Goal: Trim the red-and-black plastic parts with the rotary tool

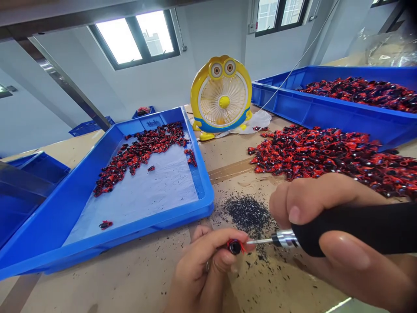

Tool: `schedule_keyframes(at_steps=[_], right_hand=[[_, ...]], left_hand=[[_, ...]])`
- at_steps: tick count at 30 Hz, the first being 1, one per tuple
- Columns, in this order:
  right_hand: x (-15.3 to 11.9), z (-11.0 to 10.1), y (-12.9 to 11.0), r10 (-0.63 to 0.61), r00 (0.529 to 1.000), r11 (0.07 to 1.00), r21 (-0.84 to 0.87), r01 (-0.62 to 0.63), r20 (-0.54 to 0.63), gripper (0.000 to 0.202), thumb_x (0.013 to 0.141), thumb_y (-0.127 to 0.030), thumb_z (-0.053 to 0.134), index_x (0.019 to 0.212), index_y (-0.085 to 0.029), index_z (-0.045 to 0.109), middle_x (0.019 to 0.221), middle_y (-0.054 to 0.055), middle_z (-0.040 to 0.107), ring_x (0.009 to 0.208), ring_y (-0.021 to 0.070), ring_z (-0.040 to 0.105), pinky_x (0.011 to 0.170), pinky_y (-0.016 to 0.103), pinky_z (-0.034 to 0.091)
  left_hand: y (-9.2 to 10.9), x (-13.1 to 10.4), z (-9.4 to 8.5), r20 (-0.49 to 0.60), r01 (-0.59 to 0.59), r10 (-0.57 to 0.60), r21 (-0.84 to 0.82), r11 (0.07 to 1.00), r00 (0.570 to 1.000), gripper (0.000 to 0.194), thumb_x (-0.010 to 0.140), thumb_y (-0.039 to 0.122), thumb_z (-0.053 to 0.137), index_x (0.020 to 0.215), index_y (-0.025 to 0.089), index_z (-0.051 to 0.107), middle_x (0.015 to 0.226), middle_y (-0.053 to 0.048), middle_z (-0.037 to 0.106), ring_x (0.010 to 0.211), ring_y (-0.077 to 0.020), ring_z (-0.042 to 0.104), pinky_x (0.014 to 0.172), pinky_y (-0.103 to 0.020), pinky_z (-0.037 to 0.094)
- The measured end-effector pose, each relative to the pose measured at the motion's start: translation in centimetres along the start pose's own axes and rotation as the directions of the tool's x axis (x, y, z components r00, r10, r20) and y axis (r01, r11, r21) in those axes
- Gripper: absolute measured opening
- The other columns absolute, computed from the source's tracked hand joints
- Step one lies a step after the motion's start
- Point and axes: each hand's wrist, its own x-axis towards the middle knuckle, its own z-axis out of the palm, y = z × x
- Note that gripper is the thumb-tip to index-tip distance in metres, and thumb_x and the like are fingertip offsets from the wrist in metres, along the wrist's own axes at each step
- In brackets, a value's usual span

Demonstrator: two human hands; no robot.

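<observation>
My left hand (205, 261) pinches a small red and black plastic part (234, 246) between thumb and fingers, with its round dark opening turned toward me. My right hand (339, 230) is wrapped round a black-handled power tool (361, 226) with a silver collar and a thin metal bit. The bit points left, and its tip meets or nearly meets the part's right side; exact contact is hard to tell. A heap of black shavings (249, 213) lies on the tabletop just beyond both hands. More red and black parts (325, 152) are piled behind my right hand.
A blue tray (205, 195) at left holds many similar parts on a white liner. Another large blue tray (286, 104) stands back right, also filled with parts. A yellow and blue fan (224, 100) sits at the back middle. A metal post (65, 80) rises at left.
</observation>
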Motion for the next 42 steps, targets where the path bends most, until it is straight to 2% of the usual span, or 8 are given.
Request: schedule_keyframes(at_steps=[8,13,17,22,25,29,33,42], right_hand=[[-0.5,-0.3,-0.5,0.011,1.000,0.999,-0.047,-0.010,0.029,0.026,0.103,-0.054,0.062,0.096,-0.029,0.063,0.070,0.001,0.054,0.058,0.0175,0.052,0.048,0.032,0.045],[-0.2,-0.2,0.1,-0.073,0.997,0.993,-0.091,0.075,0.025,0.025,0.103,-0.052,0.061,0.096,-0.029,0.062,0.067,0.000,0.055,0.057,0.0186,0.053,0.051,0.035,0.046],[0.0,-0.1,0.7,-0.080,0.997,0.995,-0.053,0.080,0.008,0.022,0.104,-0.049,0.062,0.097,-0.028,0.063,0.066,-0.001,0.051,0.056,0.0173,0.050,0.052,0.035,0.043],[0.1,0.3,0.6,-0.078,0.997,0.996,0.037,0.078,-0.012,0.018,0.102,-0.044,0.063,0.098,-0.027,0.064,0.065,-0.001,0.050,0.058,0.0174,0.049,0.051,0.034,0.042],[0.1,0.5,0.5,-0.033,0.999,0.995,0.092,0.037,-0.039,0.018,0.100,-0.045,0.067,0.097,-0.028,0.067,0.067,0.000,0.052,0.059,0.0185,0.049,0.052,0.035,0.043],[-0.1,0.9,1.1,-0.047,0.995,0.993,0.107,0.056,-0.083,0.019,0.096,-0.046,0.072,0.094,-0.028,0.069,0.065,0.000,0.052,0.057,0.0180,0.047,0.050,0.036,0.036],[-0.4,1.1,2.1,-0.097,0.991,0.986,0.124,0.108,-0.093,0.019,0.097,-0.046,0.071,0.095,-0.027,0.070,0.068,0.000,0.054,0.056,0.0179,0.047,0.050,0.039,0.033],[-0.7,1.0,2.4,-0.103,0.992,0.989,0.102,0.110,-0.079,0.019,0.098,-0.045,0.070,0.097,-0.026,0.070,0.071,0.000,0.056,0.059,0.0171,0.050,0.052,0.038,0.037]], left_hand=[[-0.5,0.1,0.4,0.021,-0.081,0.082,-0.066,0.995,0.996,0.029,0.111,0.045,0.056,0.121,0.032,0.079,0.080,-0.003,0.078,0.072,-0.0172,0.066,0.066,-0.030,0.051],[-1.1,-0.1,0.4,0.000,-0.090,0.090,-0.106,0.990,0.996,0.025,0.111,0.040,0.056,0.127,0.034,0.075,0.108,-0.006,0.085,0.077,-0.0169,0.071,0.073,-0.031,0.057],[-0.8,0.2,-0.2,0.004,-0.123,0.124,-0.020,0.992,0.992,0.022,0.109,0.038,0.063,0.126,0.034,0.076,0.124,-0.006,0.081,0.103,-0.0190,0.076,0.089,-0.030,0.059],[-0.2,0.3,-0.6,-0.185,-0.166,0.176,0.070,0.984,0.967,0.020,0.105,0.037,0.070,0.122,0.035,0.079,0.108,0.000,0.073,0.095,-0.0113,0.070,0.084,-0.018,0.057],[-0.1,0.2,-0.7,-0.286,-0.184,0.220,0.148,0.972,0.933,0.019,0.106,0.032,0.069,0.122,0.033,0.079,0.105,0.001,0.074,0.091,-0.0115,0.069,0.082,-0.019,0.057],[-0.2,0.2,-0.7,-0.292,-0.220,0.272,0.198,0.955,0.917,0.020,0.107,0.029,0.066,0.123,0.032,0.078,0.106,-0.001,0.078,0.085,-0.0137,0.070,0.082,-0.025,0.060],[-0.2,0.2,-0.2,-0.355,-0.180,0.220,0.141,0.973,0.909,0.020,0.109,0.033,0.063,0.122,0.034,0.078,0.107,-0.001,0.079,0.093,-0.0157,0.073,0.088,-0.028,0.059],[0.1,0.1,0.3,-0.349,-0.125,0.155,0.107,0.986,0.924,0.020,0.107,0.035,0.067,0.122,0.035,0.080,0.108,-0.001,0.077,0.095,-0.0153,0.070,0.088,-0.025,0.057]])
